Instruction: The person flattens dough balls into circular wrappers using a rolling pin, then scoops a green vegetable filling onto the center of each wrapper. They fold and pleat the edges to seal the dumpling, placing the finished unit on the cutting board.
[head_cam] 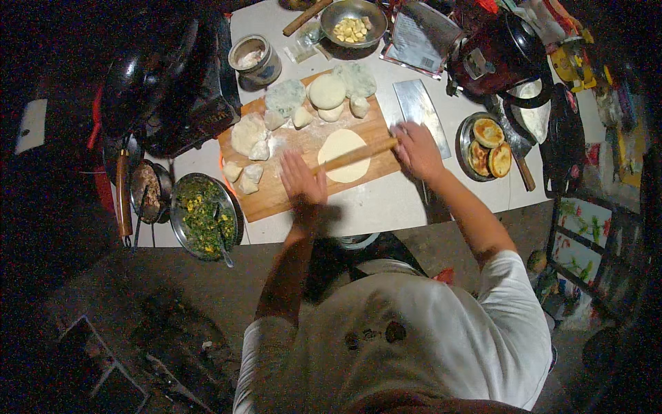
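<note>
A wooden rolling pin (357, 154) lies slantwise across a flat round of dough (346, 171) on a wooden board (269, 203). My left hand (302, 178) rests over the pin's left end, fingers stretched out and that end hidden under it. At the other end, my right hand (416, 147) has its fingers around the pin. Along the board's left side are a larger dough lump (249, 135) and several small floured dough pieces (251, 177). Toward the back lie a pale dough disc (327, 91) and flat greenish rounds (285, 97) that look filled.
A cleaver (423, 116) lies beside the board. Right of it, a metal plate (464, 160) holds browned flatbreads (488, 133). At left stand a bowl of chopped greens (204, 217) with a spoon and a dark appliance (170, 88). A flour jar (255, 59) and metal bowl (354, 23) stand behind.
</note>
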### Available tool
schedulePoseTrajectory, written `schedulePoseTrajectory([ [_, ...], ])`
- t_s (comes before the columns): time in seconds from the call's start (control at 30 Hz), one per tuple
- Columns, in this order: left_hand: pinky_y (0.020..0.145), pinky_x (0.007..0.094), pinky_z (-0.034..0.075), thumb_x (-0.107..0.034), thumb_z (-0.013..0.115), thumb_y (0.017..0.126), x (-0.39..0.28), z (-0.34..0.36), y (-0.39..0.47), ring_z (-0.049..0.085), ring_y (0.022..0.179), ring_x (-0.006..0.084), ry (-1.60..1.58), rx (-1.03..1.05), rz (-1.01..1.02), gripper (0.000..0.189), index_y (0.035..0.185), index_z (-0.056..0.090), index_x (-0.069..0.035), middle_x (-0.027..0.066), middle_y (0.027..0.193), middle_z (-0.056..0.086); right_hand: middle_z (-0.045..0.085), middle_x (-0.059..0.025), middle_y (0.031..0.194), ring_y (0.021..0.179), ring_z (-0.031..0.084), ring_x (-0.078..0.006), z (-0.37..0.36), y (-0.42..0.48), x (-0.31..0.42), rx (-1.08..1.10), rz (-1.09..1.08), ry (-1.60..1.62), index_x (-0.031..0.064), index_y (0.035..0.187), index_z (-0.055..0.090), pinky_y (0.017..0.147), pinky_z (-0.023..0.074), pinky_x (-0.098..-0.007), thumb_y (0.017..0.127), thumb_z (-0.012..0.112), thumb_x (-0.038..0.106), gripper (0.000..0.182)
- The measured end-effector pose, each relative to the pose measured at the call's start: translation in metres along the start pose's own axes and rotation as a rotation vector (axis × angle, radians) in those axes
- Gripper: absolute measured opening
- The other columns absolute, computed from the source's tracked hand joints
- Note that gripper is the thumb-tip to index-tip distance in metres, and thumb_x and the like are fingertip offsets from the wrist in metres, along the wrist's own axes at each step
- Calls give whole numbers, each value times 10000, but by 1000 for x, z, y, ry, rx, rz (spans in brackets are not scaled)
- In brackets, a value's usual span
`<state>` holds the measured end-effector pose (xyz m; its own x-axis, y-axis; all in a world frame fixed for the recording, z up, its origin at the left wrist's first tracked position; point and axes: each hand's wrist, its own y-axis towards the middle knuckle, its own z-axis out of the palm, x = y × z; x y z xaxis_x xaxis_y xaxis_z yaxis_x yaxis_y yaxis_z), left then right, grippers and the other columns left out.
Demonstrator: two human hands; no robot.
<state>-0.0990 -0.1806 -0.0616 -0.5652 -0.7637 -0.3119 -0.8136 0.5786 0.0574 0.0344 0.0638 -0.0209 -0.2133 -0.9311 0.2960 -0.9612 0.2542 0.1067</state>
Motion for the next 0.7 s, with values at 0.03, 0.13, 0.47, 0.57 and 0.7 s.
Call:
schedulePoseTrajectory([
  [0.03, 1053, 498, 142, -274, 516, 831, -1, -2, -12, 161, 1318, 386, -30, 72, -6, 679, 1337, 218, 66, 240, 1418, 179, 539, -152, 1004, 923, 523, -329, -2, -13, 6, -11, -44, 0, 99, 1136, 516, 823, 422, -412, 794, 525, 183, 353],
  [0.13, 1044, 501, 156, -259, 530, 817, -4, -6, -20, 175, 1316, 382, 59, 69, -38, 684, 1351, 215, 28, 230, 1412, 202, 555, -112, 814, 728, 570, -294, 2, -32, 19, 148, -81, 48, 125, 1107, 536, 601, 470, -382, 800, 544, 223, 323],
  [0.47, 987, 459, 289, -272, 514, 846, -41, -8, 54, 348, 1220, 280, -38, 199, 607, 439, 1238, 447, -86, 69, 1325, 394, 564, -133, 959, 856, 575, -324, -20, -107, 24, -148, 635, 311, 121, 1145, 498, 720, 460, -397, 861, 508, 229, 304],
  [0.57, 972, 465, 291, -300, 522, 839, -38, -7, 54, 371, 1189, 283, 46, 152, 622, 462, 1246, 444, -96, 94, 1291, 421, 559, -126, 932, 836, 580, -302, -22, -114, 26, -149, 655, 302, 119, 1157, 487, 705, 464, -381, 862, 509, 222, 314],
  [0.7, 948, 474, 291, -332, 538, 824, -30, -20, 30, 402, 1126, 290, 123, 154, 359, 502, 1246, 440, -77, 134, 1205, 460, 554, -120, 902, 812, 577, -297, -25, -107, 32, -34, 571, 275, 123, 1157, 485, 676, 468, -391, 852, 526, 241, 329],
])
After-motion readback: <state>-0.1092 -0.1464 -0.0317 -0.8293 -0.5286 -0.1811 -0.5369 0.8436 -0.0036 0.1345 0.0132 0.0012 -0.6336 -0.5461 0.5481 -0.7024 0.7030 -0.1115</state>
